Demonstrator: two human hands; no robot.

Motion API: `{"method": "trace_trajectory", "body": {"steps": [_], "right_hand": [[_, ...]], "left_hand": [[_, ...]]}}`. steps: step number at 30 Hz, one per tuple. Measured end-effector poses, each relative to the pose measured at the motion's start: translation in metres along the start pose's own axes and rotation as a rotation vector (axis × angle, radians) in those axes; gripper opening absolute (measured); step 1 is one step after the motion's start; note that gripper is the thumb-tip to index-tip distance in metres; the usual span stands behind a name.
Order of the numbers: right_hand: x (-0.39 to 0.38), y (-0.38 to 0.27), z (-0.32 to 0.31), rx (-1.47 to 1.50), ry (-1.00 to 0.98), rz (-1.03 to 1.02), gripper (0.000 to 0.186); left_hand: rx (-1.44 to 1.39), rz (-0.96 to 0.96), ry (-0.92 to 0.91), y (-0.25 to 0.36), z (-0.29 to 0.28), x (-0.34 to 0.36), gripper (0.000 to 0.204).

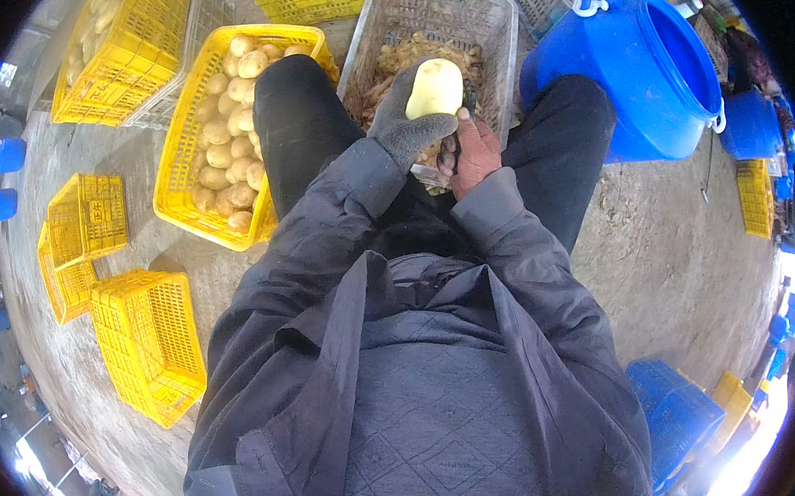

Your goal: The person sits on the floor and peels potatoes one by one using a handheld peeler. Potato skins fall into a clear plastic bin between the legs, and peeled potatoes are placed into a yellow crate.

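Note:
My left hand [404, 123], in a grey knitted glove, grips a pale, peeled potato [436, 89] from its left side and below. The potato's bare surface faces up, smooth and light yellow. Close against its lower right is my right hand [477, 155], ungloved, with the fingers curled round a small dark-handled peeler [449, 149] that they mostly hide. Both hands are between my knees, over a grey plastic crate [509, 51] holding brownish peelings [394, 59]. Beside my left knee stands a yellow crate [169, 186] full of light-brown potatoes [225, 154].
A blue plastic barrel [588, 78] leans beside my right knee, its round mouth facing right. More yellow crates stand at the upper left [139, 45] and on the concrete floor [691, 227] at left [151, 344]. Behind me to the right is a blue crate [672, 413].

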State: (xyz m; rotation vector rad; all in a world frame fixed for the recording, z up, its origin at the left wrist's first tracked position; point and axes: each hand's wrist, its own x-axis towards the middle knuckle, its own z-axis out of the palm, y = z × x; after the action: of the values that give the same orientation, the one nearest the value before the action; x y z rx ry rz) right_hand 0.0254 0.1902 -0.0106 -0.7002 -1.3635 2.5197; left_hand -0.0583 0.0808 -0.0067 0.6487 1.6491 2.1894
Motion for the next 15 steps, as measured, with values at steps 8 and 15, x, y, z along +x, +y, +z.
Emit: {"method": "trace_trajectory", "body": {"steps": [8, 15], "right_hand": [[-0.002, -0.010, 0.002, 0.001, 0.119, -0.058, 0.025], [-0.002, -0.002, -0.010, -0.363, 0.049, -0.144, 0.037]], "left_hand": [[0.199, 0.048, 0.091, -0.009, 0.002, -0.003, 0.074], [0.327, 0.029, 0.099, 0.000, 0.002, 0.003, 0.072]]}}
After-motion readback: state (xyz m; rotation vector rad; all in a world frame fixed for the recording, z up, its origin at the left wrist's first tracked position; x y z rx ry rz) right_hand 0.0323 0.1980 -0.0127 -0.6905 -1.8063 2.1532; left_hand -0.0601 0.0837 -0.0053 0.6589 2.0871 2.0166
